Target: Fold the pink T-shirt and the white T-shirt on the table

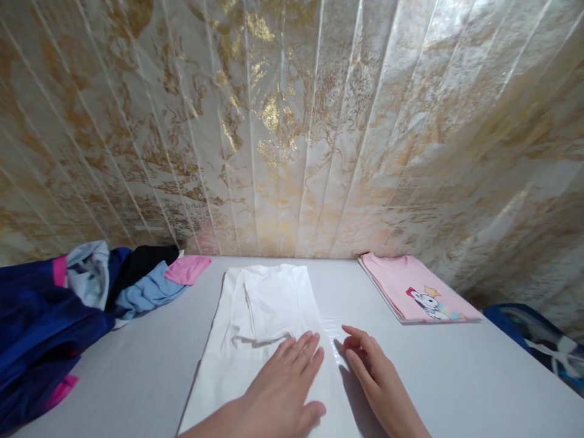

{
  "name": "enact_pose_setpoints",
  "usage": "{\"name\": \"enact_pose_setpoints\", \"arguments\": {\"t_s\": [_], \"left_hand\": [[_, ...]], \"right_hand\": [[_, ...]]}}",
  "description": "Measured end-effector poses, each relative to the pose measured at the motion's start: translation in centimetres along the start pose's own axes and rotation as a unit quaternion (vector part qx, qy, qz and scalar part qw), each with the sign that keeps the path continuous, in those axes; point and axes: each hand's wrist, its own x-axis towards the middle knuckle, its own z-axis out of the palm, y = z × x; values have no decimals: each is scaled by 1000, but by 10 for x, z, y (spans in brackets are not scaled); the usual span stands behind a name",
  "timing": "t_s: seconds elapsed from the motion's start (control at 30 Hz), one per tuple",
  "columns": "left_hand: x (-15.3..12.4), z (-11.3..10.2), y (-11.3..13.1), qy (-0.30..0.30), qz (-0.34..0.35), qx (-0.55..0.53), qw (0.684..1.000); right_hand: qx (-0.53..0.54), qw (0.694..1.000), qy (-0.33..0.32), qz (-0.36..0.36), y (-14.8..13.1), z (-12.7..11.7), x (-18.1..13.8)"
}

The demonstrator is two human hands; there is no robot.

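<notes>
A white garment point(255, 322) lies folded into a long strip down the middle of the pale grey table point(137, 371). My left hand point(283, 389) rests flat on its near part, fingers stretched out together. Just right of the garment's edge, my right hand point(374, 377) lies on the table beside it, fingers extended and touching the table near the garment's right edge. Neither hand holds anything.
A heap of clothes point(68, 304) in dark blue, light blue, black and pink fills the left side. A folded pink shirt point(417, 292) with a cartoon print lies at the back right. A gold-patterned wall covering point(292, 121) rises behind. A blue bag point(538, 340) sits off the right edge.
</notes>
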Motion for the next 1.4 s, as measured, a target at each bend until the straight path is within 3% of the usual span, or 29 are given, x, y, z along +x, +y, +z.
{"name": "enact_pose_setpoints", "arguments": {"t_s": [0.1, 0.2, 0.4, 0.53, 0.8, 0.97, 1.17, 1.4], "left_hand": [[23, -17, 5, 51, -73, -25, 996], [41, -17, 3, 89, -113, -41, 989], [49, -7, -2, 134, -130, -80, 979], [48, -8, -2, 139, -142, -105, 975], [55, -4, -4, 127, -123, -70, 982], [54, 0, -6, 143, -120, -102, 977], [55, 6, -10, 133, -123, -58, 982], [59, 6, -9, 153, -78, -36, 984]], "right_hand": [[2, 999, -37, -14, -10, 0, -6], [4, 997, -59, -41, -10, -1, -10], [21, 998, -62, 11, -5, 0, -21], [-23, 998, -51, 26, -2, 7, -29], [-163, 984, -57, -33, 1, 5, -36], [-156, 984, -52, -72, -1, 5, -37], [-206, 970, -69, -107, 2, 7, -38], [-157, 979, -36, -127, -4, -15, -28]]}}
